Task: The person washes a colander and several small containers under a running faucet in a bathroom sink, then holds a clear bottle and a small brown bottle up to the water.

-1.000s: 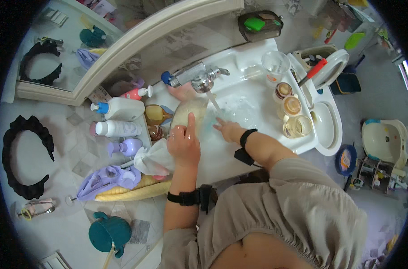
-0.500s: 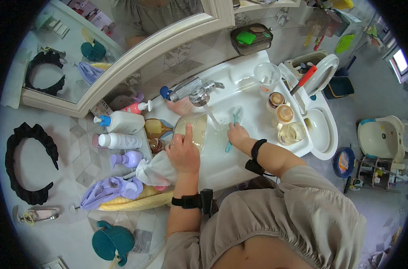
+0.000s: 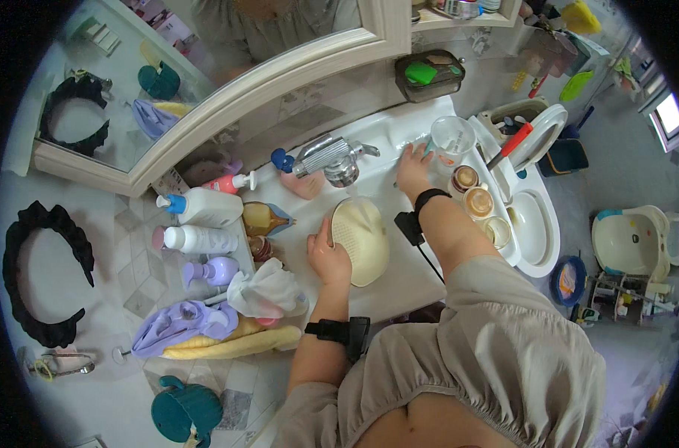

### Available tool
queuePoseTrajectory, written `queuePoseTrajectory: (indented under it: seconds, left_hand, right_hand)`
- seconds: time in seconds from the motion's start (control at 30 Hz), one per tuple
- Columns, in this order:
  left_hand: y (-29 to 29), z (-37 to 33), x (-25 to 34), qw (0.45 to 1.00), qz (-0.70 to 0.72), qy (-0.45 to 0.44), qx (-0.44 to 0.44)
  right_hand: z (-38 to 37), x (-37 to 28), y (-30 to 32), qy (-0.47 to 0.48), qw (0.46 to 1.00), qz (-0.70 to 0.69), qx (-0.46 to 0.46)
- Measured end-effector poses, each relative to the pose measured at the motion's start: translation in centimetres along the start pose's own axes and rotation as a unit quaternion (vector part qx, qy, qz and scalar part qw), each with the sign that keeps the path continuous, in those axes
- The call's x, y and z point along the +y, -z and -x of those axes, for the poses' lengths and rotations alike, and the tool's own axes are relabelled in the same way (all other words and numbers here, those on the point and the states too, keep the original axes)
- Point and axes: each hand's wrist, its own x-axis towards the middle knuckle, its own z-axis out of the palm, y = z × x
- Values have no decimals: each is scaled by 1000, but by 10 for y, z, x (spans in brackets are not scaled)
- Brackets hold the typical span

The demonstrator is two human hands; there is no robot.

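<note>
At the far left we see a black ruffled headband (image 3: 48,276) on the wall, then a teal cup (image 3: 186,412) low in view. Next to it we find a purple cloth (image 3: 186,328) over a yellow towel (image 3: 235,345), with a white pump bottle (image 3: 211,207), a lavender pump bottle (image 3: 214,271) and an amber bottle (image 3: 265,219) beyond. A crumpled white cloth (image 3: 265,287) lies nearer our left hand (image 3: 330,257), whose fingers are closed on the left edge of a cream bowl (image 3: 362,246). The bowl, perforated toward one end, sits tilted in the washbasin (image 3: 410,257), just below the chrome faucet (image 3: 342,168).

Our right hand (image 3: 414,172) is at the basin's back right, just beside a clear plastic cup (image 3: 453,137). A slim turquoise handle (image 3: 428,148) shows at its fingers; we cannot tell whether they grip it. Past that stand lidded jars (image 3: 478,201), then a red-handled tool (image 3: 516,139) by the toilet (image 3: 537,231).
</note>
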Motion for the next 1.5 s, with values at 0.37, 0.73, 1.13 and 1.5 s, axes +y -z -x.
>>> queuePoseTrajectory:
  seconds: [0.37,0.73,1.13,1.5]
  left_hand:
    - [-39,-5,-34,982,154,109,25]
    - [-63,5,-43,819,485,306,0]
    - [-53,1,-23,876,407,258,37]
    - [-45,0,-26,838,465,285,33]
  right_hand:
    - [-7,19,0,-25,995,-93,35]
    - [56,-74,17,210,910,-357,-7]
    - [92,-83,6,68,611,-683,-394]
    - [71,-65,-15,323,913,-243,-60]
